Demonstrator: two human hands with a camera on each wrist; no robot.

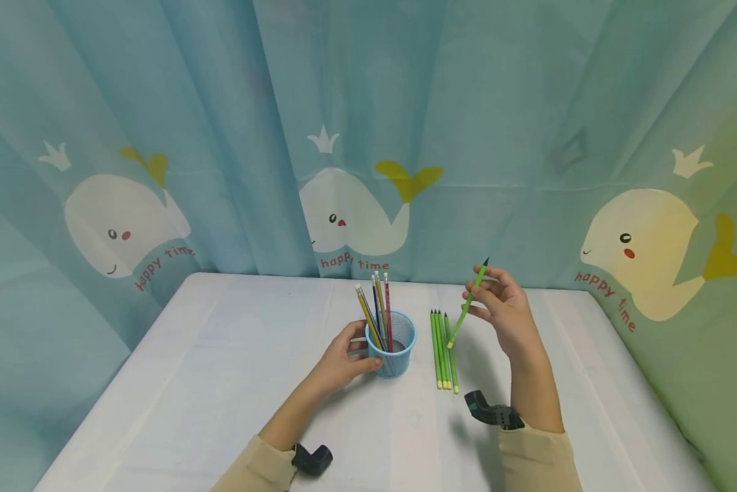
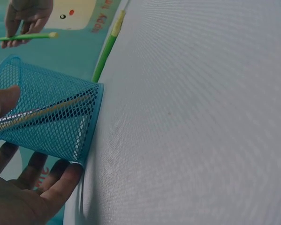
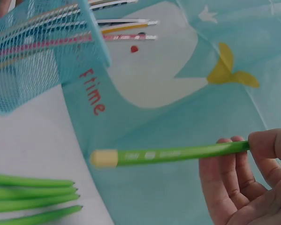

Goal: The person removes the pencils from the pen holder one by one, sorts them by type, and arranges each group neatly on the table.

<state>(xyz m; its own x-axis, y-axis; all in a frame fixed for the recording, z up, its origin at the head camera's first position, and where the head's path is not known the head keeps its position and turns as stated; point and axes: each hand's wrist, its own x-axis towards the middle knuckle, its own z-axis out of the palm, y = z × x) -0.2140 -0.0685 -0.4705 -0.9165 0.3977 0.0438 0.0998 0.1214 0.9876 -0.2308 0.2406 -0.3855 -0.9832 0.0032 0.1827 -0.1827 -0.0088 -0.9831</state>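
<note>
My left hand (image 1: 341, 362) grips a light blue mesh pencil cup (image 1: 393, 365) from its left side, thumb at the front and fingers behind. Several pencils (image 1: 378, 311), yellow, dark and red, lean inside with their eraser ends up. In the left wrist view the cup's mesh wall (image 2: 51, 112) stands on the table. Above the table, my right hand (image 1: 502, 307) pinches a green pencil (image 3: 178, 153) near its dark tip, which points up; the pale eraser end slants down to the left. Several more green pencils (image 1: 440, 352) lie side by side between the cup and my right hand.
A white-covered table (image 1: 220, 383) carries everything. Behind it hangs a blue-green curtain (image 1: 503, 137) with printed whales. Dark wrist-worn devices sit on both forearms, the left one (image 1: 313, 460) close above the table.
</note>
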